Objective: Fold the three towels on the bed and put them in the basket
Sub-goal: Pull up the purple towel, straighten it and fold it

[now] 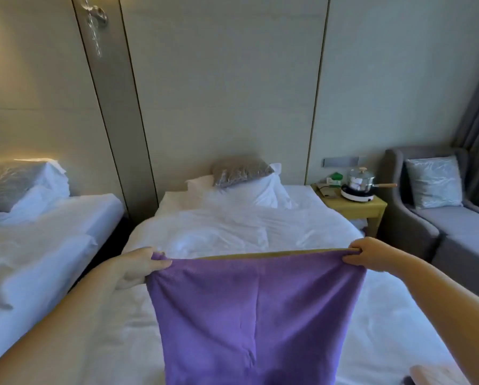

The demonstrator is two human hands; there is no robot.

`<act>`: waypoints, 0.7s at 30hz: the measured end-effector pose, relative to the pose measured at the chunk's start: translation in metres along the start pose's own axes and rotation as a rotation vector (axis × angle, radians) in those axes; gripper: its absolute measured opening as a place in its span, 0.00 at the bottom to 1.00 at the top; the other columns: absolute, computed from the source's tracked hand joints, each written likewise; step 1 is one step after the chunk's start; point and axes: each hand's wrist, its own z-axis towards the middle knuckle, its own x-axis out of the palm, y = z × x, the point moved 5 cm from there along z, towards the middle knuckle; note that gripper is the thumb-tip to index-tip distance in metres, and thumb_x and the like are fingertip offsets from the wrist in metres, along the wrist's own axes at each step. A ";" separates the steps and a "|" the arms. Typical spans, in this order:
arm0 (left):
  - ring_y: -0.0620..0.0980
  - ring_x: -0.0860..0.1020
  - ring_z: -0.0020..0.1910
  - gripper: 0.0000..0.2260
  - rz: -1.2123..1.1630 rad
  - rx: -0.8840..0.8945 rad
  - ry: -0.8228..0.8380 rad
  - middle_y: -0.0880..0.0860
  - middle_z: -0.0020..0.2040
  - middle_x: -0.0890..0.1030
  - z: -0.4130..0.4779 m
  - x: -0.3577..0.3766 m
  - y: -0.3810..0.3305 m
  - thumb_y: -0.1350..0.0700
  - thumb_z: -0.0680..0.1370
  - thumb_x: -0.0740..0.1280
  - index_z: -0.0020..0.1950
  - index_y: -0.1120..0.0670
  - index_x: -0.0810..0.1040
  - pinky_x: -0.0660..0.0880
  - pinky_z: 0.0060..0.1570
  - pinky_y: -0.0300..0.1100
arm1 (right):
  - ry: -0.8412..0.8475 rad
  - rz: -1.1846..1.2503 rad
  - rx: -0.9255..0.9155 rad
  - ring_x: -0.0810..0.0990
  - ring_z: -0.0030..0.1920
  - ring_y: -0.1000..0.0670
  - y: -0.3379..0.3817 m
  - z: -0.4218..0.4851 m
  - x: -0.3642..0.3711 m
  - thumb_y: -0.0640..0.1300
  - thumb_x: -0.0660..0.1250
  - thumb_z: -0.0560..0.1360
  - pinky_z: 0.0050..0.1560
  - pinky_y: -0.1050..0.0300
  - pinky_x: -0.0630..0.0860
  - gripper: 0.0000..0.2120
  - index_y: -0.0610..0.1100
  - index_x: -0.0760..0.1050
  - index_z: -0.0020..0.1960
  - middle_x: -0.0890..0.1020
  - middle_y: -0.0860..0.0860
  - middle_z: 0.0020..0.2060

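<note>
Overall light: Cool, even daylight is filling the room at moderate brightness and slightly washing out the white bed [232, 226].
Warm source: A wall lamp [95, 23] at top left is throwing a yellow glow down the panel and onto the neighbouring pillow [18, 173].
Shadows: The gap between the two beds is sitting in deep shadow, and soft shading is marking the creases of the purple towel [255, 315].
Glare: The lamp's glass and a pot lid [361, 173] are catching small highlights.
Blur: The whole frame is reading soft, with fine texture smearing, most of all in the lower corners.
Distortion: The wide lens is tilting the wall seams outward and stretching the edges.
</note>
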 end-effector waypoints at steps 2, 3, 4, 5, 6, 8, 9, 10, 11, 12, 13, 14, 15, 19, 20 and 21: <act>0.52 0.74 0.43 0.03 0.017 -0.108 -0.023 0.58 0.45 0.75 0.015 0.029 0.060 0.65 0.79 0.64 0.51 0.64 0.72 0.75 0.41 0.42 | 0.170 -0.037 0.042 0.73 0.40 0.49 -0.020 0.007 0.068 0.50 0.67 0.75 0.34 0.58 0.65 0.13 0.47 0.69 0.36 0.74 0.50 0.35; 0.54 0.74 0.42 0.04 0.012 -0.167 -0.033 0.59 0.44 0.75 0.021 0.046 0.090 0.66 0.79 0.63 0.52 0.66 0.72 0.74 0.39 0.43 | 0.247 -0.031 0.058 0.73 0.40 0.49 -0.030 0.009 0.104 0.50 0.67 0.75 0.36 0.58 0.65 0.12 0.47 0.69 0.36 0.74 0.50 0.36; 0.54 0.73 0.42 0.04 0.015 -0.218 -0.043 0.59 0.44 0.75 0.025 0.062 0.121 0.67 0.79 0.63 0.52 0.66 0.72 0.72 0.39 0.45 | 0.313 -0.015 0.075 0.73 0.40 0.49 -0.039 0.010 0.140 0.49 0.67 0.75 0.35 0.59 0.65 0.13 0.48 0.69 0.35 0.74 0.50 0.35; 0.54 0.72 0.42 0.02 0.060 -0.265 -0.058 0.59 0.43 0.75 0.028 0.077 0.149 0.67 0.78 0.64 0.50 0.66 0.74 0.70 0.40 0.45 | 0.372 -0.001 0.092 0.72 0.39 0.49 -0.047 0.009 0.175 0.49 0.67 0.75 0.34 0.59 0.65 0.14 0.48 0.67 0.33 0.73 0.50 0.34; 0.53 0.72 0.42 0.01 0.117 -0.295 -0.078 0.58 0.41 0.75 0.031 0.091 0.176 0.67 0.77 0.65 0.47 0.64 0.75 0.69 0.40 0.44 | 0.419 0.016 0.114 0.72 0.39 0.49 -0.055 0.007 0.209 0.48 0.67 0.75 0.32 0.60 0.65 0.15 0.48 0.67 0.32 0.73 0.51 0.32; 0.52 0.74 0.42 0.01 0.173 -0.352 -0.106 0.56 0.40 0.77 0.036 0.118 0.223 0.65 0.75 0.68 0.44 0.62 0.79 0.68 0.42 0.43 | 0.468 0.075 0.166 0.71 0.40 0.49 -0.070 0.001 0.271 0.46 0.68 0.74 0.34 0.59 0.66 0.15 0.48 0.67 0.32 0.72 0.51 0.31; 0.52 0.75 0.43 0.02 0.167 -0.373 -0.120 0.56 0.42 0.79 0.038 0.131 0.242 0.65 0.75 0.68 0.44 0.60 0.80 0.70 0.44 0.43 | 0.470 0.103 0.192 0.72 0.43 0.49 -0.078 -0.001 0.297 0.47 0.68 0.74 0.40 0.58 0.68 0.13 0.49 0.69 0.33 0.75 0.50 0.34; 0.53 0.77 0.46 0.02 0.184 -0.381 -0.141 0.56 0.45 0.80 0.042 0.143 0.261 0.63 0.75 0.69 0.46 0.58 0.81 0.71 0.47 0.44 | 0.466 0.105 0.209 0.72 0.49 0.49 -0.083 -0.003 0.319 0.48 0.68 0.75 0.48 0.57 0.68 0.10 0.49 0.73 0.36 0.77 0.48 0.40; 0.54 0.77 0.49 0.04 0.257 -0.383 -0.161 0.56 0.49 0.80 0.045 0.152 0.274 0.59 0.75 0.70 0.48 0.57 0.81 0.72 0.51 0.44 | 0.451 0.078 0.217 0.69 0.58 0.49 -0.089 -0.004 0.337 0.50 0.67 0.75 0.58 0.56 0.65 0.06 0.49 0.76 0.41 0.78 0.49 0.48; 0.55 0.77 0.54 0.08 0.378 -0.385 -0.170 0.56 0.55 0.78 0.050 0.158 0.287 0.54 0.75 0.71 0.51 0.55 0.81 0.71 0.55 0.44 | 0.426 0.074 0.230 0.64 0.67 0.48 -0.094 -0.003 0.353 0.51 0.67 0.75 0.64 0.54 0.60 0.05 0.49 0.77 0.45 0.77 0.49 0.55; 0.56 0.74 0.61 0.12 0.473 -0.396 -0.164 0.57 0.62 0.73 0.054 0.164 0.297 0.49 0.75 0.70 0.56 0.51 0.81 0.68 0.60 0.43 | 0.409 0.114 0.258 0.59 0.71 0.46 -0.098 -0.001 0.367 0.50 0.67 0.75 0.68 0.54 0.57 0.04 0.49 0.76 0.46 0.77 0.48 0.57; 0.56 0.70 0.66 0.15 0.470 -0.407 -0.161 0.57 0.68 0.67 0.058 0.170 0.307 0.46 0.74 0.70 0.59 0.49 0.80 0.66 0.64 0.43 | 0.397 0.193 0.293 0.60 0.70 0.44 -0.102 0.000 0.380 0.48 0.68 0.75 0.69 0.53 0.57 0.04 0.47 0.76 0.45 0.77 0.46 0.55; 0.55 0.68 0.68 0.15 0.409 -0.408 -0.157 0.57 0.70 0.63 0.062 0.176 0.315 0.47 0.74 0.70 0.60 0.47 0.80 0.64 0.67 0.43 | 0.380 0.301 0.337 0.67 0.64 0.42 -0.105 0.000 0.391 0.45 0.68 0.75 0.67 0.52 0.61 0.05 0.44 0.76 0.44 0.78 0.44 0.49; 0.54 0.78 0.58 0.06 0.079 -0.360 -0.139 0.54 0.55 0.80 0.070 0.203 0.337 0.61 0.75 0.71 0.48 0.52 0.83 0.71 0.59 0.40 | 0.382 0.560 0.445 0.71 0.27 0.49 -0.103 -0.006 0.427 0.40 0.70 0.74 0.24 0.59 0.70 0.10 0.39 0.74 0.36 0.72 0.44 0.33; 0.53 0.80 0.54 0.06 0.072 -0.341 -0.139 0.52 0.48 0.82 0.072 0.206 0.338 0.64 0.75 0.69 0.46 0.53 0.82 0.72 0.56 0.39 | 0.380 0.569 0.443 0.69 0.25 0.50 -0.099 -0.005 0.432 0.39 0.70 0.74 0.22 0.60 0.67 0.12 0.40 0.72 0.34 0.71 0.46 0.28; 0.53 0.81 0.51 0.07 0.100 -0.316 -0.158 0.51 0.44 0.83 0.075 0.205 0.336 0.65 0.75 0.69 0.44 0.53 0.82 0.73 0.54 0.37 | 0.363 0.573 0.430 0.69 0.25 0.51 -0.095 -0.001 0.433 0.38 0.70 0.74 0.24 0.60 0.67 0.13 0.41 0.71 0.33 0.71 0.48 0.25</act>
